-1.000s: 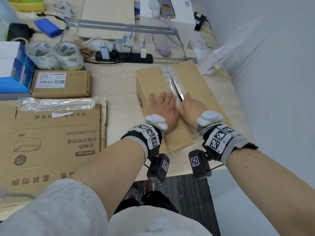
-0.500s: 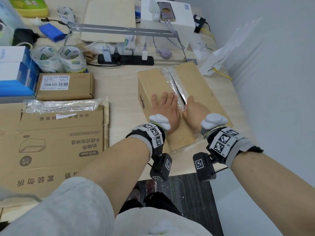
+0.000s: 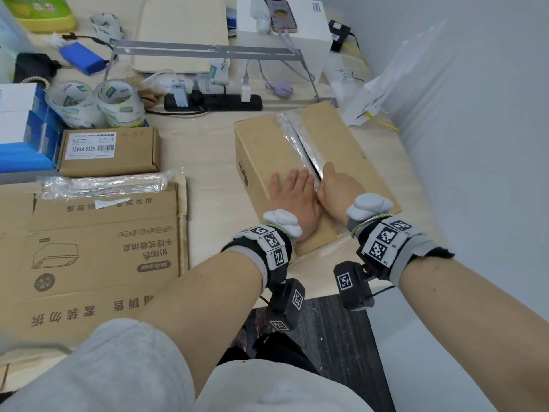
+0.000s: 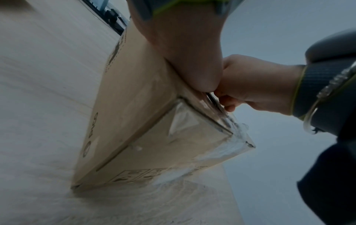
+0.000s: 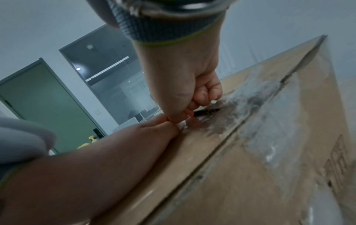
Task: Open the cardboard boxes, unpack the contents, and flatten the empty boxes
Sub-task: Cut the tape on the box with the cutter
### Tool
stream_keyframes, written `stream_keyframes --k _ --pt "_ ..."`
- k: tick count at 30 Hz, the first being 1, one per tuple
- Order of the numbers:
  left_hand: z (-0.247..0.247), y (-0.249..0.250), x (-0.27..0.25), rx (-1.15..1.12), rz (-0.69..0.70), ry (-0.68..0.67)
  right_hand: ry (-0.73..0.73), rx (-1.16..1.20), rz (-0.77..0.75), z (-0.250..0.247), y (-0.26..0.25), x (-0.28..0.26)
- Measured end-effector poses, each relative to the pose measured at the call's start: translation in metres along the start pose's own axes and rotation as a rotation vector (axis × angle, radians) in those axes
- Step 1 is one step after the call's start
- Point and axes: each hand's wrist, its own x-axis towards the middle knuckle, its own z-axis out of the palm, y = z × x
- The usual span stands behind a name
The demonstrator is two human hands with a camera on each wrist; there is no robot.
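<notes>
A brown cardboard box lies on the table, right of centre. Clear tape runs along its top seam, which is split into a dark gap. My left hand lies flat, fingers straight, on the left flap beside the seam. My right hand sits just right of the seam. In the right wrist view its fingers curl down into the gap at the right flap's edge. In the left wrist view my left palm presses the box top, next to my curled right hand.
A small labelled box, a crumpled tape strip and flattened cardboard lie to the left. Tape rolls, a power strip and a white box stand behind. A wall is close on the right.
Both hands stay where they were on the box top at the seam. Only the head view has shifted slightly.
</notes>
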Motion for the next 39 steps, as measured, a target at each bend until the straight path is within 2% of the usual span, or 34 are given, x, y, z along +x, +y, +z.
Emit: stream_keyframes --k 8,15,21,32,39 --pt "0.0 -0.001 0.0 0.047 0.003 -0.033 -0.015 -0.004 0.075 0.005 0.0 -0.007" --pt "-0.001 -0.002 0.0 0.082 0.012 -0.049 -0.007 -0.037 0.045 0.005 0.005 -0.015" --pt "-0.001 -0.001 -0.001 0.074 0.014 -0.036 -0.04 -0.025 0.079 0.006 0.007 -0.024" --pt "-0.007 0.0 -0.001 0.074 0.006 -0.071 0.002 -0.043 0.102 0.009 0.007 -0.034" --pt "-0.006 0.021 -0.034 0.025 0.081 -0.102 0.033 -0.068 0.083 0.009 0.007 -0.039"
